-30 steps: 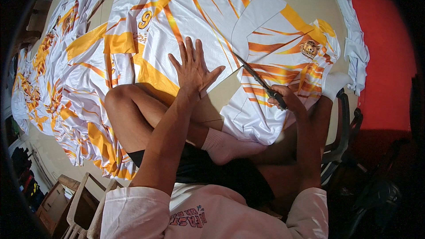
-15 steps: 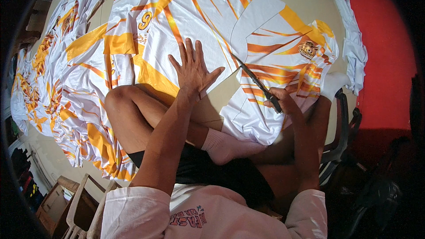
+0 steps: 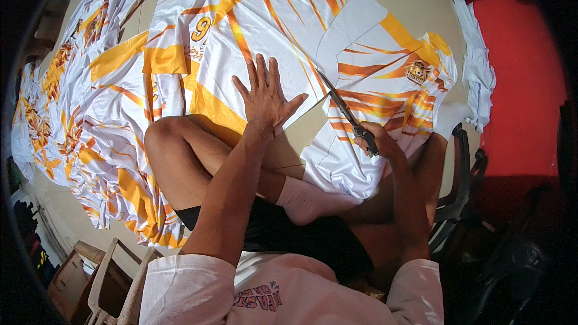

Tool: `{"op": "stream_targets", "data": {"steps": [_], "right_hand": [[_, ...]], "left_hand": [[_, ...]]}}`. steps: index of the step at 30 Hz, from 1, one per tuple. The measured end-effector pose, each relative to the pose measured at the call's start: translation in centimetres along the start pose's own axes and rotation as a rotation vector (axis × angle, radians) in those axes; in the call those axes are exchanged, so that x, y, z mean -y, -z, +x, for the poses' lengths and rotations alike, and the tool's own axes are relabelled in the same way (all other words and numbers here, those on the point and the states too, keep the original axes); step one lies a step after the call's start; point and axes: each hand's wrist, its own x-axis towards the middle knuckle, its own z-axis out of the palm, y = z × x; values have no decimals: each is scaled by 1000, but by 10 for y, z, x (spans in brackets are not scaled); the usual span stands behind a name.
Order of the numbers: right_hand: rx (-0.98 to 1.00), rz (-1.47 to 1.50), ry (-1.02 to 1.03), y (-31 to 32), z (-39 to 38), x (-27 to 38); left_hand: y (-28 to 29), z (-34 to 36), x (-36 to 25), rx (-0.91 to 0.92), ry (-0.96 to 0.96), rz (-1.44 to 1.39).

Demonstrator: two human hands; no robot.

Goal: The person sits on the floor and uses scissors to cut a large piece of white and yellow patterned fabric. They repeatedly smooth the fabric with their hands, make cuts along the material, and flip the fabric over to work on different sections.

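Note:
A wide sheet of white fabric printed with orange and yellow streaks (image 3: 289, 48) lies spread over the floor before me. My left hand (image 3: 266, 97) presses flat on it, fingers spread. In my right hand (image 3: 379, 141) is a pair of long dark scissors (image 3: 344, 107), held by the handles. Their blades point up and left, at the split between the main sheet and a printed piece with a round emblem (image 3: 373, 93) on the right. The lower blade is partly hidden by cloth.
Heaped printed fabric (image 3: 114, 150) covers the floor at left. White cloth (image 3: 478, 66) lies at right beside a red surface (image 3: 521, 90). Dark chair legs (image 3: 460, 174) stand at lower right, a wooden frame (image 3: 108, 283) at lower left. My bent legs (image 3: 186, 150) border the fabric.
The scissors and my right hand have shifted slightly left, and the blades look closer together. My left hand stays flat on the fabric. The whole view has drifted a little.

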Motion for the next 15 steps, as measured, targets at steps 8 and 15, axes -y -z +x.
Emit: {"op": "stream_targets", "data": {"steps": [8,15], "right_hand": [[-60,-101,22,-6,-5,21],[-94,-111,17,-16,-2,5]], "left_hand": [[3,-1,1,6,11,-45],[4,-1,0,8,9,-41]]}}
